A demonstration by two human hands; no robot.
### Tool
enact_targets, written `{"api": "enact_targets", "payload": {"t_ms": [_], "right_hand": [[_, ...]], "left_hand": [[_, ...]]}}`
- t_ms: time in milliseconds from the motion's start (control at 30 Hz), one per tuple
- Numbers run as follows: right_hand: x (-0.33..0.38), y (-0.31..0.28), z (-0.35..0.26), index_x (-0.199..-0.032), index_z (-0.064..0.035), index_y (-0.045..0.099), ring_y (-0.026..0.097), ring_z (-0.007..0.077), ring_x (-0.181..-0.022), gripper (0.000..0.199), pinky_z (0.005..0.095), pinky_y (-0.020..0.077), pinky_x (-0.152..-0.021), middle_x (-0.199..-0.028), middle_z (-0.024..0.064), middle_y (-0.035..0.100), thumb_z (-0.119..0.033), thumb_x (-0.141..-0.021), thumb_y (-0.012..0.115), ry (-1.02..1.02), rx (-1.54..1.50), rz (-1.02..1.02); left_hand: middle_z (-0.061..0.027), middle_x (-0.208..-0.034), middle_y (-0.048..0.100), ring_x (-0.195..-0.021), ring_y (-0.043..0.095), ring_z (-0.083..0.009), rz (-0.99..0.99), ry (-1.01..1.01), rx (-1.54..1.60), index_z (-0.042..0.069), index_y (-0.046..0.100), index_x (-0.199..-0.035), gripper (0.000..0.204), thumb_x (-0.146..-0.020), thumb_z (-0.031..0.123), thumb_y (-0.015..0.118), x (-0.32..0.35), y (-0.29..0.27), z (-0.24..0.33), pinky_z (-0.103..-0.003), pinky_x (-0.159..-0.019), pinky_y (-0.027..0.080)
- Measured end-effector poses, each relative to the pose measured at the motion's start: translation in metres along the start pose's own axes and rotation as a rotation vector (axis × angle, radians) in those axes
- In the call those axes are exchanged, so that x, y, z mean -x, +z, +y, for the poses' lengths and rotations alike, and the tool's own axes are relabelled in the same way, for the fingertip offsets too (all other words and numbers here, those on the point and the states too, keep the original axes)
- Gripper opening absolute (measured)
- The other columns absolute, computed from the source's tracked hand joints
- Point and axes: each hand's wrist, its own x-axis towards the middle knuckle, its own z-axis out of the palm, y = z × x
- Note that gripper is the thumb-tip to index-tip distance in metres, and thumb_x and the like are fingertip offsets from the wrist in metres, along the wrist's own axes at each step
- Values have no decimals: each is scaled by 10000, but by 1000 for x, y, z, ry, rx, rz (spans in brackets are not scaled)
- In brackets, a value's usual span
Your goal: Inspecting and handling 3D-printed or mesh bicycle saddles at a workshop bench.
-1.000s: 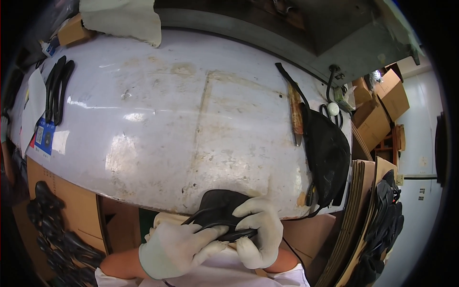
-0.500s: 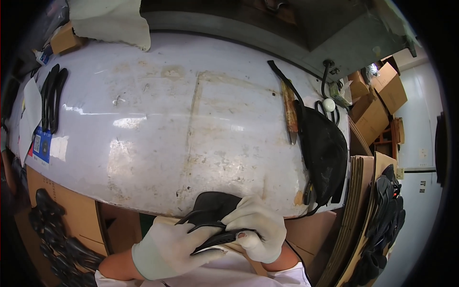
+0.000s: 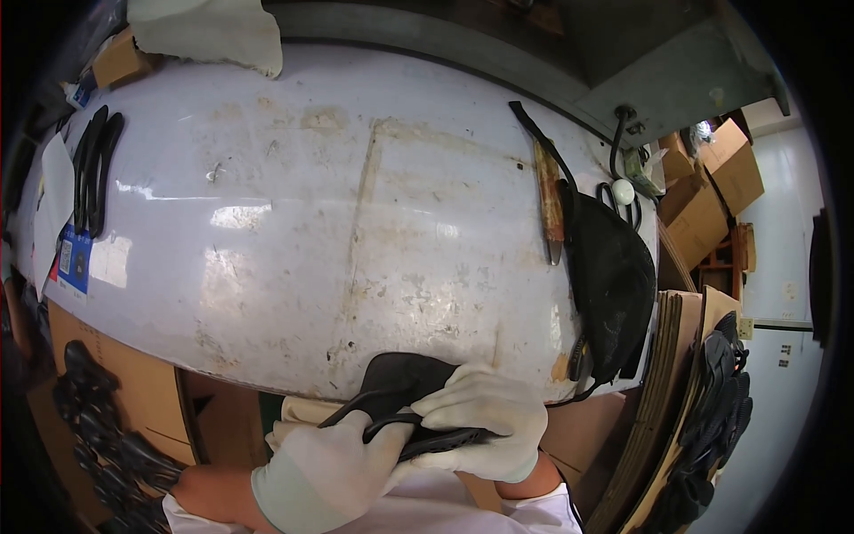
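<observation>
Both of my hands wear whitish gloves and hold one black, flexible-looking piece point(image 3: 405, 374) at the near edge of the table. Its broad, rounded end lies toward the tabletop, and a raised rim folds across its nearer part. My left hand point(image 3: 334, 467) grips the near left part, with the fingertips tucked under the rim. On the right side, my right hand point(image 3: 485, 423) is closed around it, fingers on top and thumb beneath. The gloves hide much of the piece, so its exact kind cannot be made out.
The stained white table point(image 3: 294, 267) stretches ahead. A wooden-handled pointed tool point(image 3: 549, 200) lies beside a black strapped cloth item point(image 3: 609, 289) on the right. Long black pieces point(image 3: 96, 173) lie far left. Black moulded parts point(image 3: 89, 383) fill a carton at lower left; more black parts point(image 3: 716, 400) sit right.
My left hand has shifted slightly right and nearer me, its fingers bent deeper under the rim. The right hand has moved a little right, its thumb now beneath the piece. The view has shifted slightly.
</observation>
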Motion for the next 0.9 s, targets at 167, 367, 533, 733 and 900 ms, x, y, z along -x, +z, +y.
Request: {"api": "enact_targets", "payload": {"t_ms": [167,367,533,733,900], "right_hand": [[-8,6,3,-888,-42,754,705,249,-762,363,332,526,-747,-946,118,789,-271,-677,941,35,-43,-22],[26,1,9,-910,13,759,689,304,-732,474,428,507,-701,-800,146,732,-455,-848,797,-64,-30,174],[0,32,-8,-975,59,684,663,365,-850,452,474,527,-847,-922,200,706,-391,-947,714,-113,56,191],[35,41,60,-1185,128,665,678,382,-1027,699,509,532,-949,-1150,249,715,-534,-1024,512,44,-446,492],[17,47,51,-1070,120,691,665,389,-968,683,491,533,-875,-1053,238,722,-532,-1028,490,193,-317,483]], "left_hand": [[-114,-874,647,-600,649,-248,47,-39,4,99,703,-1161,396,-915,409,706,4,5,-5,-367,-476,512],[-155,-1266,615,-905,611,-249,245,436,42,-5,668,-1205,420,-834,185,622,1,34,-12,-355,-596,531],[-236,-963,726,-784,717,-318,265,100,269,59,711,-1210,369,-919,287,709,5,32,-22,-393,-579,559],[-51,-851,721,-732,646,-146,203,-1,1406,-16,733,-1030,359,-970,338,747,30,44,-31,-309,-654,526],[-67,-884,729,-808,660,-145,228,-15,1680,-42,721,-1069,394,-935,323,784,22,75,-42,-312,-715,540]]}}
